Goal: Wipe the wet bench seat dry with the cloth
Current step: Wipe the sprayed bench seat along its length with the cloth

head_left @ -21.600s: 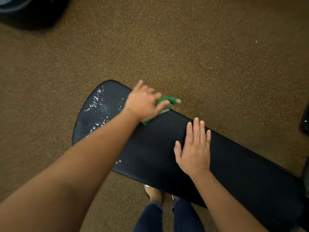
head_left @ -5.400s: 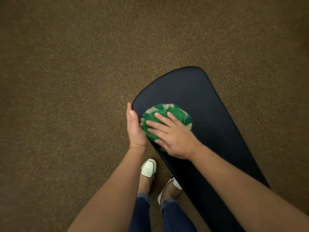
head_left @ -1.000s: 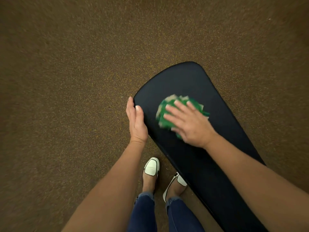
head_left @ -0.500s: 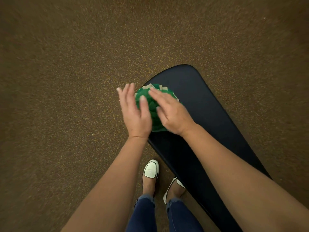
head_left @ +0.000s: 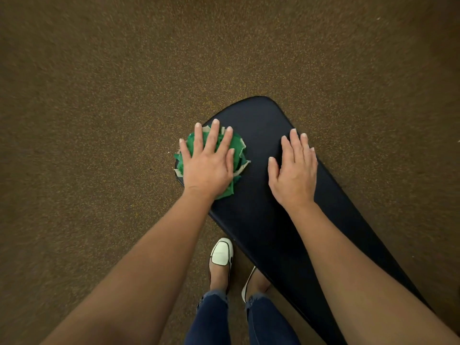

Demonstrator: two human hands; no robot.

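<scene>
The left hand [head_left: 207, 161] covers most of the cloth [head_left: 239, 148]; only its fringe shows. The worktop [head_left: 258, 220] is cut off at the lower right picture edge, and its supports are hidden. The right shoe [head_left: 249, 282] is largely hidden beneath the worktop. The floor [head_left: 99, 95] is blurred toward the picture edges.
</scene>
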